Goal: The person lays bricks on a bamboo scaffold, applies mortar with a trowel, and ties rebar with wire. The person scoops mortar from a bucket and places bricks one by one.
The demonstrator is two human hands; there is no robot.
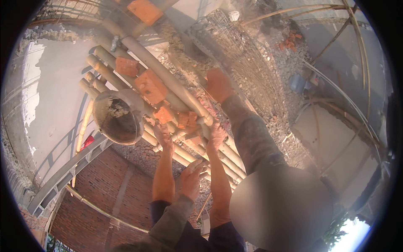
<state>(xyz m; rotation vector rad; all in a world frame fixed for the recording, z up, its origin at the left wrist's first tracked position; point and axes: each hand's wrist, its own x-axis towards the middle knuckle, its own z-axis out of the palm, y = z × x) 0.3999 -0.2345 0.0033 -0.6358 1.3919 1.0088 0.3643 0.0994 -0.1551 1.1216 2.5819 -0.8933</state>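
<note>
My left hand [192, 178], at the end of a dusty grey sleeve, hangs low in front of my shins. Its fingers are loosely stretched, with nothing seen in them. Farther forward, my right hand [219, 86] reaches past the bamboo poles [168, 80] beside a rough ledge [187, 63]. It looks closed, fingers curled; what it grips is hidden. My bare feet [217, 135] stand on the poles. Near them lie several orange bricks, including a large one [151, 86] and a broken piece [164, 114]. A mortar-smeared bucket [117, 119] stands left of the bricks.
Another orange brick [145, 11] lies at the far end. Rubble [268, 84] covers the ground below right, with a brick pile [289, 41] and a blue container [297, 84]. A metal ladder-like frame [63, 176] runs at left, above a red brick surface [105, 185]. A blurred disc hides the lower right.
</note>
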